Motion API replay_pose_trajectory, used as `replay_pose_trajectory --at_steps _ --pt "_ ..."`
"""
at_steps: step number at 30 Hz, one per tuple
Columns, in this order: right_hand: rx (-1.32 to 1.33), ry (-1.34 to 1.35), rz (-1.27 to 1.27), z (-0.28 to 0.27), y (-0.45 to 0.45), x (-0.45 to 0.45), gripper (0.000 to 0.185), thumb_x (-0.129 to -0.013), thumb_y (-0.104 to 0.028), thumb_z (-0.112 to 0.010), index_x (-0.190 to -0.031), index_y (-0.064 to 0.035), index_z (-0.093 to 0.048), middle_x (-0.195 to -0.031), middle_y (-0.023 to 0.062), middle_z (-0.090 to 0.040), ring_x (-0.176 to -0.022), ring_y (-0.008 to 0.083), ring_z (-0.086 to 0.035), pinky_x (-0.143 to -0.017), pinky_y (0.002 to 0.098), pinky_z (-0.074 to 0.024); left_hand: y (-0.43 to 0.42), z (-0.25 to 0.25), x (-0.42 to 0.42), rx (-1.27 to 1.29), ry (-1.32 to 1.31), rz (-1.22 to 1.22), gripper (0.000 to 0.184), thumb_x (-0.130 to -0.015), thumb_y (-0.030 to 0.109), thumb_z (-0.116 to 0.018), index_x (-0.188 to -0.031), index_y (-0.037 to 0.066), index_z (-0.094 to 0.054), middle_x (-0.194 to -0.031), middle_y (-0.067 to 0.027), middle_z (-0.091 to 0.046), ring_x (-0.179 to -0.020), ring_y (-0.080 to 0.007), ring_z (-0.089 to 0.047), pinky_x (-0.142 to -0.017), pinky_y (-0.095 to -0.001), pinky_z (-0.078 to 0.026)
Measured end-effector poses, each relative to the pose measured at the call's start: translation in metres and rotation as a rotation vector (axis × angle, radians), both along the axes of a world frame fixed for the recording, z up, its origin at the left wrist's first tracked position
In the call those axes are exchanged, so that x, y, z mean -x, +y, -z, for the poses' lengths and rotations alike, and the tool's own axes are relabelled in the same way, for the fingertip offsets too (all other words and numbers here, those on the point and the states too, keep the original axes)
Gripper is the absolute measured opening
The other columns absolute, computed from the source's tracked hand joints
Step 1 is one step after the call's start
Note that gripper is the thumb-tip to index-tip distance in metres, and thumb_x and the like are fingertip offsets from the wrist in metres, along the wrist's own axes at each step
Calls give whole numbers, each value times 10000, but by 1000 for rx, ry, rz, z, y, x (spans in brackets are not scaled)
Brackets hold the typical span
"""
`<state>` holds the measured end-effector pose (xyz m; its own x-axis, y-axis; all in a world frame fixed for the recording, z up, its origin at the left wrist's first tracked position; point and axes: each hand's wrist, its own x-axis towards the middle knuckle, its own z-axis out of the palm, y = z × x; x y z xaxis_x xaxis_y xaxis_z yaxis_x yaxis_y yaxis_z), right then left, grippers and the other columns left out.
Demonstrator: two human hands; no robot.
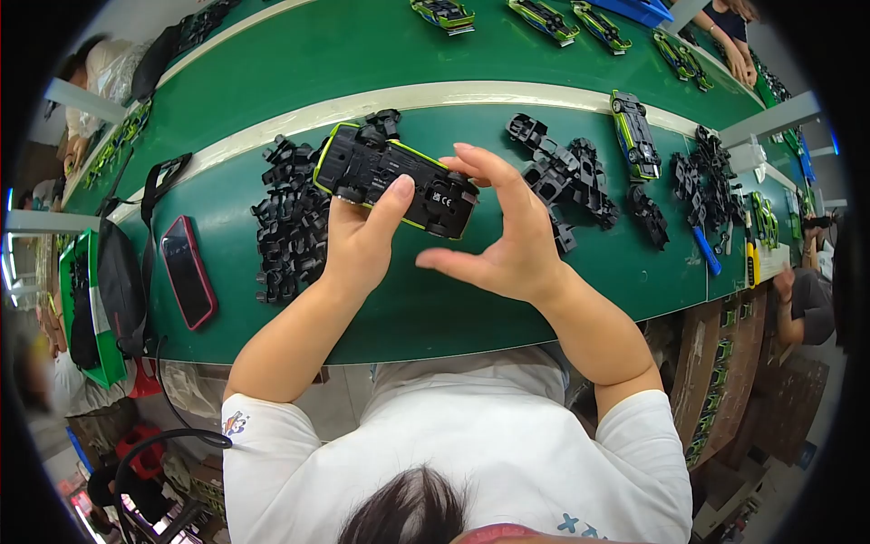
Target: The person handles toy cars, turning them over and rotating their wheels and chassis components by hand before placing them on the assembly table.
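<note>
A toy car (399,177) with a black underside and lime-green edges is held bottom up above the green table. My left hand (367,227) grips its left part, the thumb lying across the underside. Around the car's right end, my right hand (507,227) is spread, thumb and fingers apart, the fingertips close to the car's upper edge. Whether they touch it is hard to tell. Black plastic parts (292,218) form a pile left of the car, and more black parts (571,177) lie to the right of my right hand.
A red-edged phone (189,272) and a black bag (122,281) lie at the left. Another upturned car (636,136) rests at the right, near a blue-handled tool (706,251) and a yellow tool (751,254). Co-workers sit at both sides; further cars (544,20) stand across the belt.
</note>
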<state>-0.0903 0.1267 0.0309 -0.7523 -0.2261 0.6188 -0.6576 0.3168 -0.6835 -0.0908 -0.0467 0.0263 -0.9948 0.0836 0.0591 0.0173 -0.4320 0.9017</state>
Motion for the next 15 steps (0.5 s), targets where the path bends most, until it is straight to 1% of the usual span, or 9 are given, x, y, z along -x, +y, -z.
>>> replay_pose_trajectory --at_steps 1,2,3,7,8,11,12,13,15 --pt "20 -10 18 1 0 0 842 -561 -206 -876 -1282 -61 -465 -1061 131 -619 -962 298 -611 -812 369 -505 2 -1 -2 1 31 12 342 -888 63 -605 -1208 14 -491 -1055 -47 -598 -992 -119 -581 -876 -306 -471" --pt "6 34 30 0 0 1 816 -572 -149 -863 -1279 -61 -466 -1061 130 -621 -944 292 -621 -792 358 -517 3 -1 -4 3 62 25 412 -876 49 -617 -1254 15 -453 -1092 -57 -585 -1014 -128 -574 -889 -316 -469" --pt "13 56 22 1 2 3 811 -574 -142 -860 -1278 -63 -467 -1058 128 -622 -942 291 -622 -793 358 -516 5 -2 -5 4 94 38 485 -865 36 -629 -1299 17 -415 -1130 -68 -573 -1037 -137 -568 -903 -325 -467" --pt "73 103 -36 -6 13 10 792 -570 -108 -851 -1266 -70 -474 -1054 118 -627 -930 289 -623 -786 356 -516 -2 -7 -1 38 149 193 716 -794 26 -699 -1387 28 -297 -1199 -109 -533 -1112 -193 -548 -942 -375 -468" --pt "94 108 -57 -9 16 11 788 -566 -98 -849 -1260 -72 -477 -1056 115 -628 -925 289 -623 -781 355 -517 -6 -7 0 65 154 231 790 -768 96 -752 -1401 23 -286 -1253 -143 -517 -1159 -238 -537 -953 -415 -474" --pt "50 187 -52 -11 23 16 792 -543 -89 -853 -1245 -86 -486 -1057 102 -631 -900 282 -621 -763 354 -515 -7 -7 5 -149 47 304 878 -745 245 -793 -1416 14 -275 -1318 -182 -483 -1190 -282 -526 -959 -455 -473" --pt "-23 128 -76 -14 30 14 816 -570 -74 -861 -1274 -55 -448 -1127 136 -626 -1060 270 -611 -905 370 -487 -12 -10 8 -168 74 400 951 -748 453 -753 -1424 -4 -263 -1344 -208 -465 -1204 -311 -518 -980 -476 -454" --pt "-14 127 -87 -16 31 15 810 -567 -71 -860 -1268 -59 -456 -1124 130 -629 -1049 266 -614 -898 368 -490 -16 -11 10 -146 66 413 931 -801 610 -602 -1397 -38 -300 -1307 -210 -499 -1185 -302 -532 -973 -462 -456" --pt "0 123 -112 -17 33 15 799 -560 -65 -860 -1257 -66 -471 -1117 120 -633 -1028 258 -619 -885 364 -496 -26 -10 15 -159 29 410 928 -831 685 -466 -1362 -67 -352 -1287 -213 -516 -1174 -292 -539 -953 -430 -466"
